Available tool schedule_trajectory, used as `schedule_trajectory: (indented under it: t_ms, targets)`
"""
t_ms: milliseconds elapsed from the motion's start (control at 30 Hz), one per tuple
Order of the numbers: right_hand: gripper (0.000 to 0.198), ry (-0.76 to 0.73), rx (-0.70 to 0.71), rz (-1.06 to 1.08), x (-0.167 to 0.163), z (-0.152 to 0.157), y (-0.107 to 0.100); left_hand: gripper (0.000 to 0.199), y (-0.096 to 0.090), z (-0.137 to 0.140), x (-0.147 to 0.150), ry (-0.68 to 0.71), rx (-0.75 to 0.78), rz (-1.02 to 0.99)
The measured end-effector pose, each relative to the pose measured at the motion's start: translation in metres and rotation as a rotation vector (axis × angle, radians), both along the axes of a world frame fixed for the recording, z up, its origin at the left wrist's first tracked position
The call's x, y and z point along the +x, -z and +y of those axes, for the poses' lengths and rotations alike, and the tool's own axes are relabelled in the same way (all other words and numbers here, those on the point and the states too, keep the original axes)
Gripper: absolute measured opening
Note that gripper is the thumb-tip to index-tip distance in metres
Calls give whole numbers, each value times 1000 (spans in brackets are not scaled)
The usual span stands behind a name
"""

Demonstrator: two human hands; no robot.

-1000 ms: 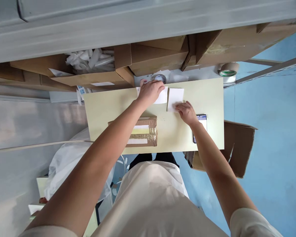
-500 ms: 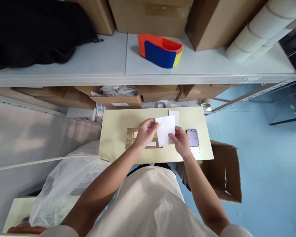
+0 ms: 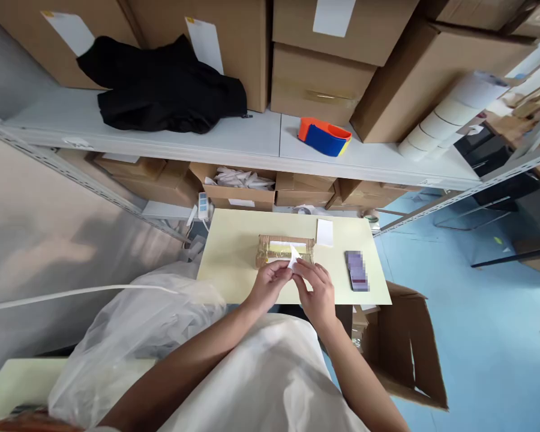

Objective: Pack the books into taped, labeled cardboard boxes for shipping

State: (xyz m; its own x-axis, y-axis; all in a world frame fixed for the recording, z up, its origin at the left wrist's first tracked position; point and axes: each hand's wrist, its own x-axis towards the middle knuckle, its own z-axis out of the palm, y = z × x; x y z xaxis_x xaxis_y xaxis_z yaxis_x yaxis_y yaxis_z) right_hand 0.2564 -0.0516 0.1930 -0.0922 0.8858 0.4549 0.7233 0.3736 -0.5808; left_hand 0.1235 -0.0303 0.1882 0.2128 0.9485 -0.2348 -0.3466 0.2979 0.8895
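My left hand (image 3: 271,282) and my right hand (image 3: 315,288) meet over the front of the pale yellow table (image 3: 229,258). Between their pinched fingertips is a white paper slip (image 3: 294,254), bent, with one pointed corner sticking up; fingers hide much of it. Just beyond them lies a taped cardboard box (image 3: 263,247) with white and yellow patches on top, partly covered by my hands. Farther back on the table rests a small stack of white paper (image 3: 324,232). A phone (image 3: 357,271) lies right of my right hand.
Above the table's far edge runs a grey shelf (image 3: 252,135) bearing a black garment (image 3: 171,90), cartons, an orange-and-blue band (image 3: 324,137) and white rolls (image 3: 450,117). An open carton (image 3: 405,342) stands at the lower right, a clear plastic bag (image 3: 139,324) on the left.
The slip was spread flat between both hands; now it is bent, and the hands are closer together and lower. The view has tilted up, showing more shelf.
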Motion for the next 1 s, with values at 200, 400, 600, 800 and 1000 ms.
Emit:
schedule_trajectory:
  t_ms: [200,400,600,800,1000]
  targets:
    - [24,35,3,36,-9,-13,-7,34,-5,-13,-16,33,-88,-103]
    - [24,59,6,49,-13,-22,-19,31,-12,-17,-21,71,-9,-10]
    - [21,73,22,1,-11,-30,-21,30,-17,-21,-21,58,37,36]
    - [21,77,45,-29,-12,-36,-23,25,-17,-28,-22,92,76,35]
    - [23,75,47,-11,-13,-42,-24,26,-17,-33,-22,86,147,108]
